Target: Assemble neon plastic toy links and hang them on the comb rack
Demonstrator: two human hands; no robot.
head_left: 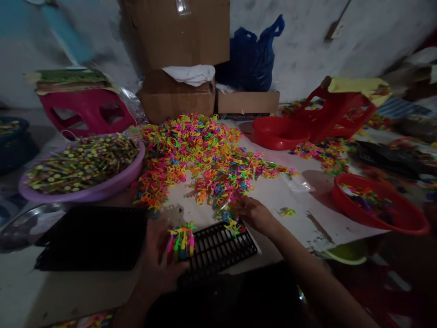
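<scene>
A black slotted tray (218, 248) lies tilted in front of me. Several small colourful plastic pieces (180, 241) stand in a row at its left end. My left hand (159, 259) is closed around that end, with the thumb on the near side and the fingers beyond. At the tray's far right corner, my right hand (256, 213) has its fingers bent together over small plastic pieces. A yellow-green piece (233, 226) shows just below its fingertips. Beyond both hands spreads a big heap of bright plastic pieces (191, 141). Dim light hides the exact fingertip contact.
Stacked black trays (92, 237) lie at left, beside a metal dish (20, 228). A purple basin (82, 193) full of small sticks stands behind them. Red basins (282, 132) and a red stool (327, 114) are on the right. Cardboard boxes (177, 36) stand at the back wall.
</scene>
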